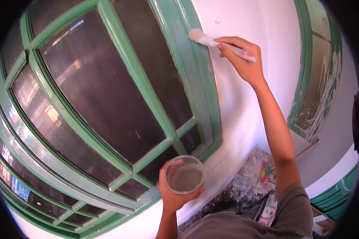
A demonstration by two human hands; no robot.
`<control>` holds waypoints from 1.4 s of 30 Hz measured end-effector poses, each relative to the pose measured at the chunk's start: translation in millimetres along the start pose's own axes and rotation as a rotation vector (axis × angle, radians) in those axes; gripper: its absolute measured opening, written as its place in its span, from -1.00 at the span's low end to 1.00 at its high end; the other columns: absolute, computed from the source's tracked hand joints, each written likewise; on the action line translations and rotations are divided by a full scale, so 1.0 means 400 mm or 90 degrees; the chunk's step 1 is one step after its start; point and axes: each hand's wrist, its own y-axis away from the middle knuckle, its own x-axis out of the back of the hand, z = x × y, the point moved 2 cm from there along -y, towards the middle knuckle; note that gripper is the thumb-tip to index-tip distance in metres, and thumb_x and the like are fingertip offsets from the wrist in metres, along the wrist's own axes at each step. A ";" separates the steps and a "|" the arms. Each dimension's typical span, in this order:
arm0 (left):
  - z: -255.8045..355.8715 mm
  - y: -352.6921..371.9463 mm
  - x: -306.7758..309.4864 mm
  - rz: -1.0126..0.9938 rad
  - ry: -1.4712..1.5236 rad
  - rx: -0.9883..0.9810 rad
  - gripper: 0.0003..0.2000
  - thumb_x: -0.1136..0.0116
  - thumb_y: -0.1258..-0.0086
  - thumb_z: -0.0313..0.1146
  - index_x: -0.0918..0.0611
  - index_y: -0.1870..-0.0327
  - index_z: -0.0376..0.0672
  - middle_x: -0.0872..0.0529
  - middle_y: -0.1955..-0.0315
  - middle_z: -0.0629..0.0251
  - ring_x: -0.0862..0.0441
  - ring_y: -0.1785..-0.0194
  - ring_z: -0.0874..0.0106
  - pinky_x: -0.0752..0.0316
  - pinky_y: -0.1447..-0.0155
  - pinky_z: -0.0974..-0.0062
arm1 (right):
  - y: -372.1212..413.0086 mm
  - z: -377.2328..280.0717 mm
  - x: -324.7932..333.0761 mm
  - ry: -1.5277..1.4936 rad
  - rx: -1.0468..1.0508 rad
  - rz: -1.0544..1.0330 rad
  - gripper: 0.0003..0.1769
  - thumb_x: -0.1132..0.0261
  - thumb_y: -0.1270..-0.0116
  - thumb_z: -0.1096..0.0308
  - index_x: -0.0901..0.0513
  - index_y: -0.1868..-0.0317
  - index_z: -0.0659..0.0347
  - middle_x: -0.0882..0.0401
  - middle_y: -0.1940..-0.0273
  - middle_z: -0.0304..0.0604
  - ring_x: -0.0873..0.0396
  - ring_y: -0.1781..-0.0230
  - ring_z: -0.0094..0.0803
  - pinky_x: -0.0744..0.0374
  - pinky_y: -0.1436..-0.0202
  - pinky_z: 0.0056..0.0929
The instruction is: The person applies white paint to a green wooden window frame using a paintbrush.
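Observation:
My right hand (243, 57) grips the pale handle of a paintbrush (206, 39), its fingers closed round it. The bristles touch, or lie very close to, the green window frame (205, 85) near its edge with the white wall. Lower down, my left hand (175, 195) is wrapped round a clear plastic cup (184, 174). Inside the cup is a greyish liquid that looks like paint. The cup is held near the bottom corner of the window, below the brush.
Dark glass panes (99, 83) fill the green frame on the left. Another green-framed pane (317, 91) with white splashes is at the right. A paint-spattered floor (247, 183) lies below, with a red, yellow and green item (264, 172). A green slatted object (341, 195) is at lower right.

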 end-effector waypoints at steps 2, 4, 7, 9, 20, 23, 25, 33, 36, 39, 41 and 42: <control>0.010 -0.001 0.002 0.001 -0.008 0.000 0.00 -0.79 0.28 -0.38 -0.42 -0.33 -0.29 -0.57 -0.22 0.09 -0.59 -0.30 0.21 -0.52 -0.38 0.21 | 0.075 0.014 0.007 0.036 0.005 -0.010 -0.80 -0.42 -0.35 0.39 -0.82 0.06 0.24 -0.80 0.23 -0.14 -0.73 0.24 -0.49 -0.61 0.12 -0.53; 0.007 0.003 0.004 0.016 -0.020 0.002 0.03 -0.80 0.29 -0.31 -0.41 -0.34 -0.29 -0.58 -0.21 0.09 -0.59 -0.29 0.22 -0.52 -0.39 0.20 | 0.146 0.028 0.014 0.045 -0.024 -0.024 -0.81 -0.41 -0.34 0.45 -0.81 0.05 0.24 -0.79 0.24 -0.11 -0.71 0.25 -0.50 -0.59 0.15 -0.55; -0.014 0.014 0.009 0.015 -0.053 0.019 0.13 -0.84 0.30 -0.13 -0.36 -0.38 -0.31 -0.59 -0.22 0.06 -0.58 -0.32 0.19 -0.50 -0.41 0.17 | 0.246 0.045 0.019 0.053 -0.067 -0.036 -0.80 -0.41 -0.33 0.52 -0.81 0.05 0.25 -0.77 0.26 -0.13 -0.65 0.33 -0.51 -0.56 0.21 -0.54; -0.017 0.018 0.007 0.021 -0.057 0.020 0.14 -0.84 0.29 -0.11 -0.35 -0.38 -0.30 -0.58 -0.23 0.06 -0.58 -0.32 0.18 -0.51 -0.41 0.16 | 0.311 0.068 0.019 0.030 -0.093 -0.032 -0.80 -0.41 -0.32 0.53 -0.81 0.05 0.26 -0.77 0.27 -0.12 -0.64 0.34 -0.52 -0.56 0.22 -0.55; -0.038 0.039 0.017 0.033 -0.115 -0.009 0.08 -0.81 0.29 -0.18 -0.39 -0.37 -0.27 -0.59 -0.22 0.09 -0.63 -0.25 0.21 -0.58 -0.35 0.21 | 0.606 0.138 0.016 -0.053 -0.222 -0.043 -0.73 -0.42 -0.27 0.62 -0.80 0.02 0.30 -0.77 0.22 -0.08 -0.70 0.27 -0.47 -0.60 0.17 -0.54; -0.047 0.046 0.025 0.048 -0.130 -0.007 0.09 -0.81 0.28 -0.15 -0.38 -0.38 -0.27 -0.60 -0.22 0.09 -0.63 -0.25 0.22 -0.58 -0.35 0.21 | 0.656 0.149 0.029 -0.042 -0.268 -0.053 -0.75 -0.42 -0.28 0.61 -0.80 0.02 0.30 -0.77 0.23 -0.09 -0.70 0.27 -0.48 -0.60 0.18 -0.54; -0.048 0.048 0.025 0.059 -0.122 -0.006 0.09 -0.81 0.27 -0.13 -0.39 -0.38 -0.27 -0.60 -0.22 0.10 -0.63 -0.24 0.22 -0.58 -0.34 0.21 | 0.709 0.157 0.030 -0.041 -0.310 -0.051 -0.76 -0.42 -0.29 0.60 -0.80 0.03 0.30 -0.76 0.24 -0.09 -0.69 0.28 -0.49 -0.60 0.18 -0.55; -0.052 0.045 0.025 0.058 -0.141 -0.011 0.07 -0.80 0.27 -0.09 -0.43 -0.36 -0.29 -0.62 -0.20 0.10 -0.65 -0.21 0.24 -0.58 -0.32 0.24 | 0.859 0.169 0.011 -0.039 -0.421 -0.027 -0.80 -0.42 -0.33 0.57 -0.80 0.05 0.32 -0.75 0.27 -0.13 -0.65 0.33 -0.54 -0.55 0.24 -0.59; -0.051 0.048 0.026 0.064 -0.136 -0.011 0.07 -0.79 0.27 -0.09 -0.43 -0.36 -0.29 -0.62 -0.19 0.10 -0.66 -0.20 0.24 -0.58 -0.32 0.25 | 0.895 0.173 0.005 -0.017 -0.438 -0.024 -0.80 -0.42 -0.33 0.56 -0.80 0.05 0.32 -0.75 0.28 -0.14 -0.64 0.34 -0.55 -0.55 0.25 -0.60; -0.047 0.053 0.027 0.078 -0.135 -0.014 0.07 -0.79 0.27 -0.08 -0.43 -0.36 -0.30 -0.62 -0.19 0.09 -0.66 -0.20 0.23 -0.59 -0.33 0.24 | 0.919 0.169 0.002 -0.004 -0.468 -0.025 -0.81 -0.42 -0.33 0.55 -0.79 0.05 0.32 -0.75 0.28 -0.15 -0.64 0.34 -0.56 -0.55 0.25 -0.61; -0.050 0.058 0.028 0.096 -0.122 -0.018 0.07 -0.79 0.27 -0.07 -0.43 -0.36 -0.31 -0.62 -0.19 0.09 -0.66 -0.20 0.23 -0.59 -0.33 0.24 | 0.935 0.168 0.000 -0.003 -0.479 -0.024 -0.82 -0.42 -0.34 0.55 -0.80 0.06 0.32 -0.75 0.29 -0.15 -0.63 0.34 -0.56 -0.55 0.24 -0.61; -0.049 0.060 0.029 0.089 -0.129 -0.019 0.06 -0.79 0.26 -0.07 -0.44 -0.35 -0.31 -0.62 -0.19 0.09 -0.66 -0.20 0.23 -0.59 -0.33 0.24 | 0.949 0.172 0.000 0.002 -0.483 -0.020 -0.82 -0.42 -0.35 0.53 -0.79 0.05 0.32 -0.75 0.29 -0.16 -0.64 0.34 -0.56 -0.55 0.24 -0.61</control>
